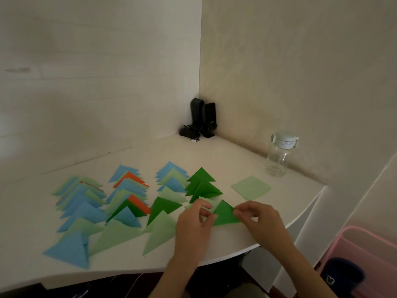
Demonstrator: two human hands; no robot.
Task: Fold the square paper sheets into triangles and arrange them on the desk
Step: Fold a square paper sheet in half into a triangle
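A dark green folded triangle (pixel 224 214) lies on the white desk (pixel 214 151) near its front edge. My left hand (pixel 194 226) pinches its left corner and my right hand (pixel 258 218) pinches its right corner. Behind it stands a column of dark green triangles (pixel 203 184). To the left run columns of blue, light green and orange triangles (pixel 126 198), overlapping one another. A small stack of light green square sheets (pixel 251 187) lies flat to the right of the dark green column.
Two black speakers (pixel 202 118) stand in the far corner against the walls. A clear bottle with a pale lid (pixel 279 155) stands at the back right. A pink basket (pixel 365 261) sits on the floor beyond the desk's right edge.
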